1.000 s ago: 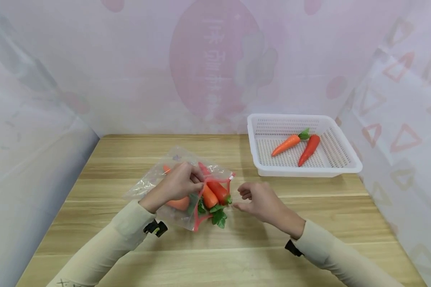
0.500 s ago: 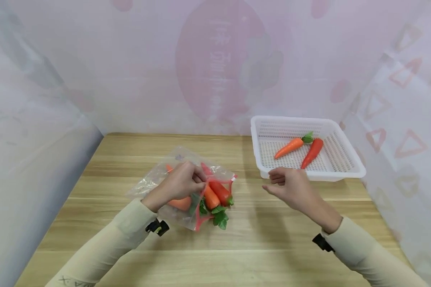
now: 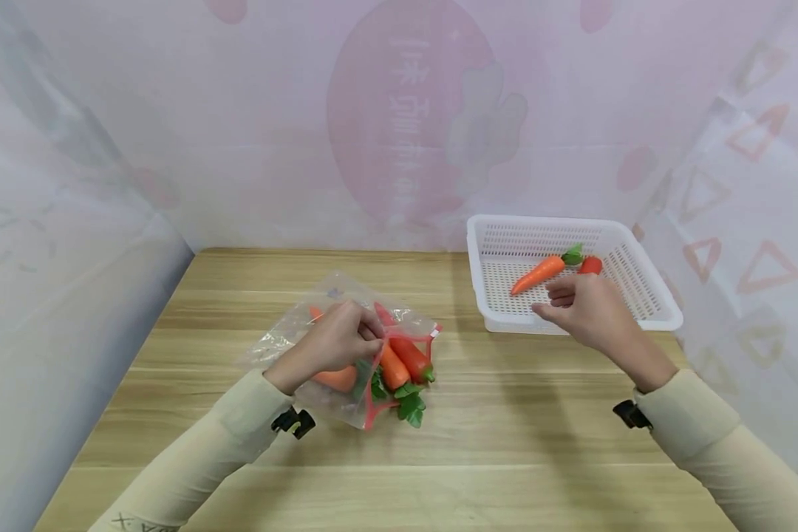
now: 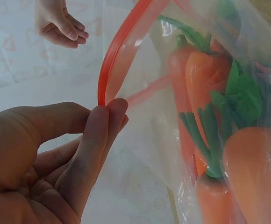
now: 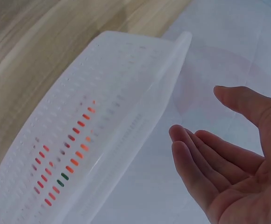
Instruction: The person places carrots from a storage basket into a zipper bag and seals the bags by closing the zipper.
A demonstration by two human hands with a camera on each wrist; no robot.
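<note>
My left hand (image 3: 339,336) pinches the red zip edge of a clear zip-lock bag (image 4: 140,88) between thumb and fingers, holding its mouth apart. Inside the bag lie several carrots (image 4: 252,158) and red chili peppers (image 4: 177,79); carrot leaves (image 3: 410,406) and a pepper's green stem poke out at the opening. Thumb and fingers apart, my right hand (image 3: 592,310) hovers over the front rim of a white basket (image 3: 505,323), holding nothing. In that basket lie a carrot (image 3: 539,275) and a red pepper (image 3: 592,264), the pepper partly hidden behind the hand.
The perforated basket stands at the back right of the wooden table (image 3: 452,488), near the right wall sheet (image 3: 758,244). A printed sheet (image 3: 266,148) closes off the back, and another stands on the left side.
My right hand has moved from beside the bag's opening, right and away from me, to the basket. My left hand has kept its pinch on the bag. The view has shifted slightly.
</note>
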